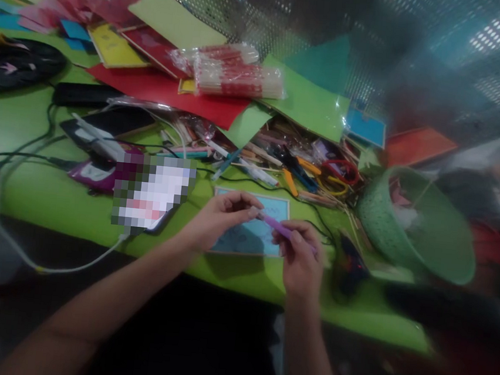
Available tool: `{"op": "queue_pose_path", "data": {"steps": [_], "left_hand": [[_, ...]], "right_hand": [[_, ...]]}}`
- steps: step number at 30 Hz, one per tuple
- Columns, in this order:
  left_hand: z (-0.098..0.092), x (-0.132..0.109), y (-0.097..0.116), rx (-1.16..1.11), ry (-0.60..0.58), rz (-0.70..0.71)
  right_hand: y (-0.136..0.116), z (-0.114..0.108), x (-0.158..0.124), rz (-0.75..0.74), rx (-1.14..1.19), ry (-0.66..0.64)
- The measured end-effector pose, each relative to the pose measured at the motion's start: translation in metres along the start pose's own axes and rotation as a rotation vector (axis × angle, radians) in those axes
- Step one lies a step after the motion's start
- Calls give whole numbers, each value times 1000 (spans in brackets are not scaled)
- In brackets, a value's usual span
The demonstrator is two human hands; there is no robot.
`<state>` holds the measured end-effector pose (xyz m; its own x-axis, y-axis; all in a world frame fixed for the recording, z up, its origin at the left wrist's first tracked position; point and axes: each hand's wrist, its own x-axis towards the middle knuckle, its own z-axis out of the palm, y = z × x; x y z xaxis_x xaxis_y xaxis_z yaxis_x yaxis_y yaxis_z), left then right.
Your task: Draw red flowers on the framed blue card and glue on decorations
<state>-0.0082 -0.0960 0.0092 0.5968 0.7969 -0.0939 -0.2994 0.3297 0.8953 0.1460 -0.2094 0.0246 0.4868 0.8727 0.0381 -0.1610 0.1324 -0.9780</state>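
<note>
In front of me, my right hand [301,248] is closed round the body of a slim purple pen [279,226]. The pen slants up to the left. At its far end, the fingertips of my left hand [225,214] pinch the greyish tip; exactly what they grip there is too small to tell. Beneath both hands a light-blue card [245,237] with a pale border and faint drawn lines lies on the green table [219,273]. My hands cover parts of the card.
To the left lies a blurred-out phone [156,196] with a white cable [69,267]. Behind the card spreads a clutter of pens, sticks and scissors [300,171]. A green bowl [374,223] stands at the right. Coloured paper and wrapped sticks [238,80] are piled at the back.
</note>
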Motion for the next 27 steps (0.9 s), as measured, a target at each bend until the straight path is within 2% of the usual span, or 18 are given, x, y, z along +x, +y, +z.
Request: {"op": "queue_pose_path", "data": {"steps": [8,21,27], "left_hand": [[-1,-3,-2,43,-44,31],[-5,-7,-9,53,-84,11],[-4,-9,-6,37,-88,31]], "right_hand": [[4,2,-2,24,41,9],[12,3,-9,-27,12,20],[6,1,-6,37,4,-1]]}}
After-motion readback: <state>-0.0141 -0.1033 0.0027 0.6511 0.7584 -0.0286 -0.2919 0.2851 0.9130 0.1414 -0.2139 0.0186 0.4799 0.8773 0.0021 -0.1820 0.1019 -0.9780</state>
